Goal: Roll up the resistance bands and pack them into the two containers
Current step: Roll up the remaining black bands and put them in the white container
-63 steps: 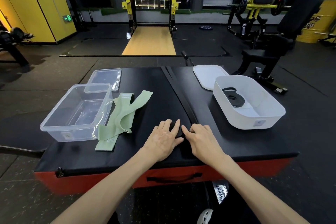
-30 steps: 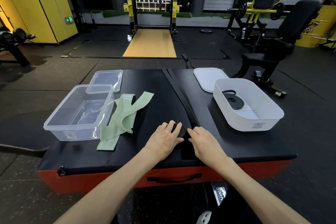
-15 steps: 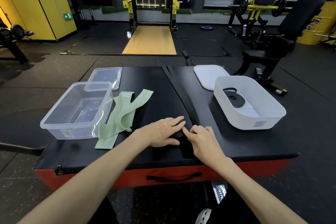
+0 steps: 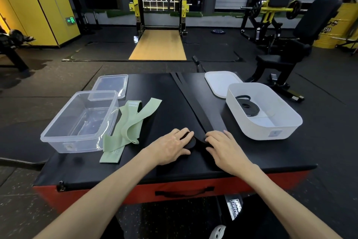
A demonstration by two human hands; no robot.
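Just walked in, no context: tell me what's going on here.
A person's left hand and right hand grip a partly rolled black band; its loose length stretches away across the top. One rolled band lies in the white container. The green bands lie unrolled beside the clear container.

Head-worn camera looks forward, down (close) onto platform (image 4: 155,87).

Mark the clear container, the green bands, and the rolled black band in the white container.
clear container (image 4: 83,142): head view, front wall.
green bands (image 4: 128,127): head view, middle of the pile.
rolled black band (image 4: 249,109): head view, top of the coil, inside the white container (image 4: 261,132).
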